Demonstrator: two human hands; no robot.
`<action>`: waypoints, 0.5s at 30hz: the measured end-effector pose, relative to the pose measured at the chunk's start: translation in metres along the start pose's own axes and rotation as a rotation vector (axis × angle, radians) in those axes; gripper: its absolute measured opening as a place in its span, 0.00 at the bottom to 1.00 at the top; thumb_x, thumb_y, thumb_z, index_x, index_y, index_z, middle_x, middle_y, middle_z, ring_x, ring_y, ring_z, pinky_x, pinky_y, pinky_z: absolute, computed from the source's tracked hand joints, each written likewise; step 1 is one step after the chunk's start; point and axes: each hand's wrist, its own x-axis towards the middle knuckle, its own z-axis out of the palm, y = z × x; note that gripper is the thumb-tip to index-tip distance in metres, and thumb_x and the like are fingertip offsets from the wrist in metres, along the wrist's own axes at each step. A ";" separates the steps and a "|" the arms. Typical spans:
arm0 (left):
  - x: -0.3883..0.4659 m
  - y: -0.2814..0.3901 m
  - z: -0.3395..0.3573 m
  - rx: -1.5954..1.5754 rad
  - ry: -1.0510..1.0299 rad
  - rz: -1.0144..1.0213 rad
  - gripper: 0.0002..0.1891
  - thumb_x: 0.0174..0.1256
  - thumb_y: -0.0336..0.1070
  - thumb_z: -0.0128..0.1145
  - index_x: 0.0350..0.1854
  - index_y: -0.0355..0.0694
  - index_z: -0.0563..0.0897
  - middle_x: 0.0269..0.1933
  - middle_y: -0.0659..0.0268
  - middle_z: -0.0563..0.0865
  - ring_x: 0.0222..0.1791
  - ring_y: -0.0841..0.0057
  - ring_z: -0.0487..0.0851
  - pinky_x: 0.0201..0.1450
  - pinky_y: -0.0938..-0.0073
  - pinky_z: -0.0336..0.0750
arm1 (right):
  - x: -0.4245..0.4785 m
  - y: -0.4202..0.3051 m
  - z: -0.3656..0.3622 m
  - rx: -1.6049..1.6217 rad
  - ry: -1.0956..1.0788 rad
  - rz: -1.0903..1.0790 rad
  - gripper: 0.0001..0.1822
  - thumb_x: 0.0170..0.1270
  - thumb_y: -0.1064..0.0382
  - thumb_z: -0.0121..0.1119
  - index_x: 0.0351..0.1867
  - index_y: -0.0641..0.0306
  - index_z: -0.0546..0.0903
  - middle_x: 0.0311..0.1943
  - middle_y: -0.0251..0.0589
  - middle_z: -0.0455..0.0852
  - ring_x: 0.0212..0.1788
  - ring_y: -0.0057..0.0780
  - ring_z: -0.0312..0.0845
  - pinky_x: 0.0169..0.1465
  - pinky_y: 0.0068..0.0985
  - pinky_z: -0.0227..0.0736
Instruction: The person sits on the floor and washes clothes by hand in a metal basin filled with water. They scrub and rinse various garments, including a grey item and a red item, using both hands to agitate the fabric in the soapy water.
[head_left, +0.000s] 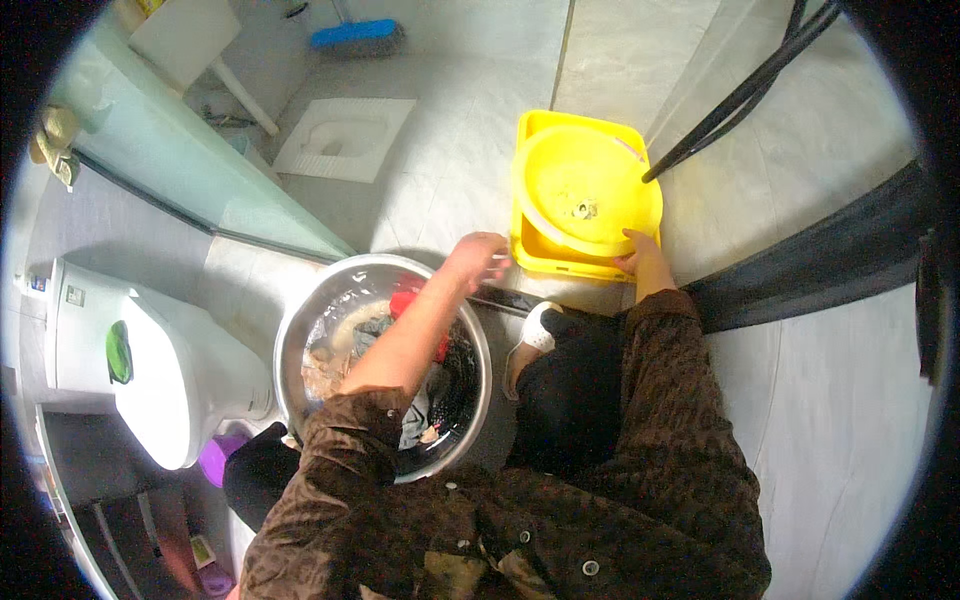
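A round yellow plastic basin (555, 180) sits tilted on a yellow rectangular tub (534, 251) at the upper right. My right hand (643, 261) has its fingers at the near right rim of the round basin; the fingertips are partly hidden, so I cannot tell how firmly it grips. My left hand (480, 261) hangs just left of the rectangular tub, fingers apart and a little curled, holding nothing. Beneath my left forearm stands a large metal basin (287, 341) with water and wet clothes in it, among them a red piece (401, 302) and a grey cloth (415, 425).
A white toilet (154, 367) stands at the left beside a glass partition (225, 187). Beyond are a squat toilet (352, 139) and a blue broom (354, 34). A purple container (221, 457) lies low at the left. Dark poles (739, 94) lean near the yellow basin.
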 end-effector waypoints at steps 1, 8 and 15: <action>0.002 0.000 0.004 -0.003 -0.015 -0.010 0.20 0.65 0.40 0.55 0.55 0.34 0.73 0.49 0.57 0.80 0.41 0.68 0.82 0.40 0.69 0.79 | -0.007 0.002 0.000 -0.011 -0.050 0.009 0.27 0.58 0.58 0.66 0.59 0.56 0.70 0.55 0.48 0.74 0.54 0.48 0.72 0.56 0.42 0.73; 0.038 -0.012 0.023 -0.061 -0.046 -0.085 0.17 0.64 0.40 0.55 0.52 0.37 0.76 0.44 0.62 0.81 0.37 0.73 0.82 0.40 0.71 0.79 | 0.029 -0.005 -0.019 0.026 -0.212 -0.050 0.22 0.58 0.64 0.60 0.55 0.57 0.71 0.52 0.47 0.75 0.48 0.47 0.76 0.43 0.40 0.81; 0.052 -0.027 0.017 -0.081 -0.041 -0.109 0.21 0.64 0.46 0.56 0.54 0.39 0.75 0.46 0.64 0.79 0.40 0.72 0.81 0.39 0.71 0.78 | 0.004 -0.001 0.002 0.117 -0.168 -0.248 0.18 0.56 0.70 0.53 0.50 0.60 0.71 0.46 0.46 0.78 0.41 0.48 0.79 0.33 0.42 0.83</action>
